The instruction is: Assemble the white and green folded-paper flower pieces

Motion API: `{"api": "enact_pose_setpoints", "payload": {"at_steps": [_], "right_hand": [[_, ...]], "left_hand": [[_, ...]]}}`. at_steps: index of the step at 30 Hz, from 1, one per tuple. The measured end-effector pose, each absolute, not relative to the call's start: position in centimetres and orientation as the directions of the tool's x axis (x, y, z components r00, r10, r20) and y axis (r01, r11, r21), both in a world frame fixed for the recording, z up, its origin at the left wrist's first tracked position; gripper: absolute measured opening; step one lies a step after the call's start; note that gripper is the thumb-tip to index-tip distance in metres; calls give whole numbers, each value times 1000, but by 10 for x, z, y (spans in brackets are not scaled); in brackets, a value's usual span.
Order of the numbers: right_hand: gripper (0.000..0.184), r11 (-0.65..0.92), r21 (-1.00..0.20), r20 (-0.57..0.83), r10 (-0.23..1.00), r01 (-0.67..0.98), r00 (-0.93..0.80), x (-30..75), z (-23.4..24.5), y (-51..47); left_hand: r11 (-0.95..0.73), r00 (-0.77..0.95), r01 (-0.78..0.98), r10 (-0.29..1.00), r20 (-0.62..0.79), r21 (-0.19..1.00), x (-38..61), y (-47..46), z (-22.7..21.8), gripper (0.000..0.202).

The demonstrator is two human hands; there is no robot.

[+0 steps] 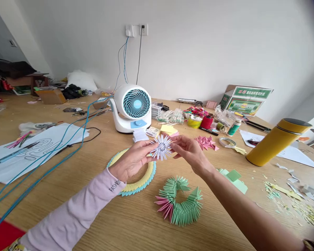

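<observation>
Both hands hold a small white spiky ring of folded paper pieces point(162, 147) above the wooden table point(94, 209). My left hand point(133, 161), in a pink sleeve, pinches its left side. From the right, my right hand point(189, 150) grips it with fingertips. Under my left hand lies a flat yellow and blue folded-paper ring point(136, 184). A green curved band of folded pieces with pink ends point(179, 204) lies nearer to me, below the hands.
A white and teal desk fan point(132, 108) stands behind the hands, blue cables point(42, 167) trailing left. A yellow flask point(277, 141) lies at right. Pink folded pieces point(206, 143), a tape roll point(227, 142), green paper squares point(234, 179), scraps and drawing sheets point(28, 150) lie about.
</observation>
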State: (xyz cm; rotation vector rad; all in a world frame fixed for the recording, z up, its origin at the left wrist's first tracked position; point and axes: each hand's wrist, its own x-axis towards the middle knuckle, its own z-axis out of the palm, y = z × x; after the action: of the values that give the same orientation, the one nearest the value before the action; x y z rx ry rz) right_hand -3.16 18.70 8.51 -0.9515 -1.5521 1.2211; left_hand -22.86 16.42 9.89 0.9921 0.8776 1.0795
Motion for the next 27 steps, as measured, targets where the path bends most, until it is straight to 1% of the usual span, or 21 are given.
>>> {"api": "enact_pose_setpoints", "payload": {"at_steps": [4, 8, 11, 14, 19, 22, 24, 27], "right_hand": [[33, 175, -984, 154, 918, 24, -365, -62, 74, 196], [32, 113, -992, 79, 899, 52, -430, -84, 59, 203], [31, 83, -994, 43, 891, 69, -451, -95, 54, 206], [27, 64, -994, 17, 893, 88, -450, -103, 55, 208], [19, 36, -995, -7, 898, 89, -440, -112, 57, 210], [19, -6, -997, -39, 889, 73, -457, -114, 56, 211], [21, -35, -998, -56, 879, 53, -473, -115, 52, 212], [22, -91, -995, -94, 866, 30, -491, -117, 46, 212]], "left_hand": [[86, 201, -207, 979, -44, 975, -258, 160, 86, 28], [100, 170, -161, 983, -72, 982, -278, 155, 71, 33], [108, 134, -178, 987, -84, 978, -285, 154, 59, 33], [88, 106, -202, 992, -67, 975, -289, 155, 52, 37], [69, 63, -193, 996, -58, 979, -293, 158, 47, 42], [52, 43, -185, 998, -44, 981, -296, 155, 46, 43], [37, -6, -155, 999, -38, 987, -298, 151, 46, 44], [-6, -101, -21, 995, 4, 1000, -300, 143, 49, 42]]}}
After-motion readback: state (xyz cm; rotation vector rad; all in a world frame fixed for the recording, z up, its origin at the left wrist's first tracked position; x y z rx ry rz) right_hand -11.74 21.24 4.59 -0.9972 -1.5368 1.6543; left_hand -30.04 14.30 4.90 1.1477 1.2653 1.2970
